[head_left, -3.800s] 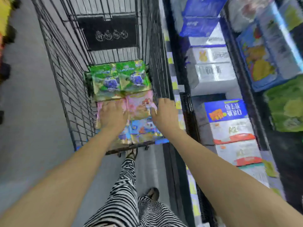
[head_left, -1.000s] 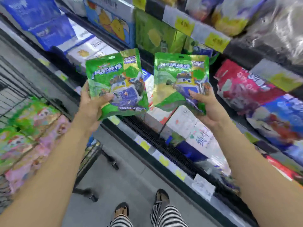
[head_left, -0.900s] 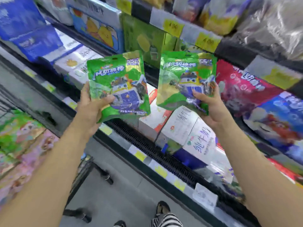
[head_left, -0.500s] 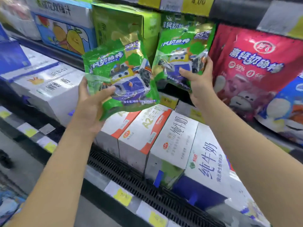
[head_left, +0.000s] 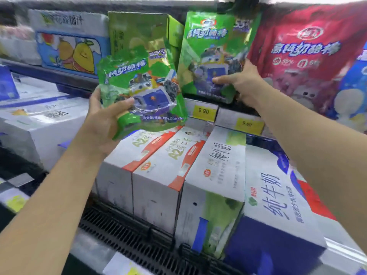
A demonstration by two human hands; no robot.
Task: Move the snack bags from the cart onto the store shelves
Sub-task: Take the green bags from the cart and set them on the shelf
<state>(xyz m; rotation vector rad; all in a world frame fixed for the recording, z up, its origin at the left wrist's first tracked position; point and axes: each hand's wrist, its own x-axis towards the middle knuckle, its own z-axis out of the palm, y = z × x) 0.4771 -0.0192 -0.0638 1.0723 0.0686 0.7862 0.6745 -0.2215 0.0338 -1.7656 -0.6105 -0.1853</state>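
Note:
Two green snack bags with a blue cartoon figure are in my hands. My left hand [head_left: 103, 120] grips the lower left corner of one green bag [head_left: 143, 90], held in front of the shelf edge, tilted. My right hand [head_left: 241, 82] holds the second green bag [head_left: 210, 54] upright on the upper shelf, between a green carton [head_left: 139, 30] and a red snack bag [head_left: 303, 50]. The cart is out of view.
White milk cartons [head_left: 178, 165] fill the lower shelf under my arms. Yellow price tags [head_left: 204, 111] line the upper shelf's front edge. A blue and white carton with a mango picture [head_left: 67, 48] stands at upper left. A black grille [head_left: 127, 239] runs along the bottom.
I turned from the cart toward the shelves with both green bags. My right hand pushed its bag up onto the upper shelf beside the red bag; my left hand's bag stayed lower.

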